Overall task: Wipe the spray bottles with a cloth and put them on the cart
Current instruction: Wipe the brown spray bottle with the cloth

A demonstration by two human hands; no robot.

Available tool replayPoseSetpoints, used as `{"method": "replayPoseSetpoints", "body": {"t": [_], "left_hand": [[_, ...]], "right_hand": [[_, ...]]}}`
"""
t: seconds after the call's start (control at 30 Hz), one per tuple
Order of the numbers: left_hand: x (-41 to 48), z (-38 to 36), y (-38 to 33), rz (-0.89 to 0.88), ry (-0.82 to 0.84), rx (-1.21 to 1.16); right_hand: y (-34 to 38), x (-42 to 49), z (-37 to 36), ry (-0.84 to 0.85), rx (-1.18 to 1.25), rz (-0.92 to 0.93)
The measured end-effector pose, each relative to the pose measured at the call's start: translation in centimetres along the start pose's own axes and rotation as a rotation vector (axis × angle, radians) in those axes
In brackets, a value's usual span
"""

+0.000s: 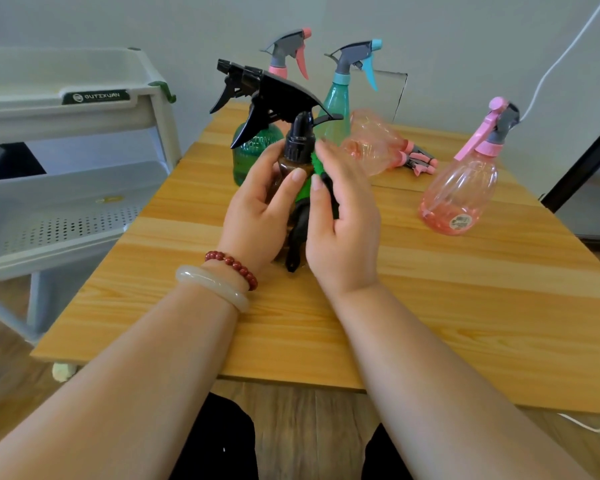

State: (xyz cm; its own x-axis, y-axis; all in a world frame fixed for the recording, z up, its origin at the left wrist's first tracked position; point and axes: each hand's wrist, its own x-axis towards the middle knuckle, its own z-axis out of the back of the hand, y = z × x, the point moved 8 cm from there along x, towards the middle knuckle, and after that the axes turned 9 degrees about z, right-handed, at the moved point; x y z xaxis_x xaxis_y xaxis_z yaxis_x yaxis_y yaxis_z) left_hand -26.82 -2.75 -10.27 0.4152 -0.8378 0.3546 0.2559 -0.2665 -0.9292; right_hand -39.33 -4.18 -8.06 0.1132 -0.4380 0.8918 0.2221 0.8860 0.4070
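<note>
The left hand (257,209) clasps a brown spray bottle (284,168) steady while the right hand (343,223), its grip pinching a green cloth (305,188), wipes it.

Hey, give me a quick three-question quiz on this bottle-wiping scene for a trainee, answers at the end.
1. True or false: the teal bottle has a pink trigger.
2. Which hand grips the brown bottle? A) left B) right
3. Fill in: the pink bottle next to the teal bottle lies on its ____.
Key: 1 false, it is blue; 2 A, the left hand, while the right hand holds the cloth against it; 3 side.
</note>
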Motion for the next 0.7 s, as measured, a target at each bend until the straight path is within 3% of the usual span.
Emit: {"method": "replayPoseSetpoints", "body": {"t": [0.1,0.23,0.43,0.6,0.7], "left_hand": [[-0.1,0.0,-0.2,-0.012,0.002,-0.002],[-0.1,0.0,-0.3,-0.013,0.026,-0.012],[-0.2,0.0,-0.2,-0.01,0.026,-0.021],[-0.4,0.5,-0.4,-0.032,-0.015,0.025],[-0.5,0.6,-0.3,-0.037,-0.025,0.032]], "right_hand": [[0.5,0.2,-0.2,0.015,-0.039,0.056],[-0.8,0.6,-0.5,0.044,0.062,-0.103],[0.7,0.1,-0.1,0.074,0.035,0.093],[-1.7,0.5,0.5,0.037,0.094,-0.178],[-1.6,0.4,2.2,-0.1,0.115,-0.18]]}}
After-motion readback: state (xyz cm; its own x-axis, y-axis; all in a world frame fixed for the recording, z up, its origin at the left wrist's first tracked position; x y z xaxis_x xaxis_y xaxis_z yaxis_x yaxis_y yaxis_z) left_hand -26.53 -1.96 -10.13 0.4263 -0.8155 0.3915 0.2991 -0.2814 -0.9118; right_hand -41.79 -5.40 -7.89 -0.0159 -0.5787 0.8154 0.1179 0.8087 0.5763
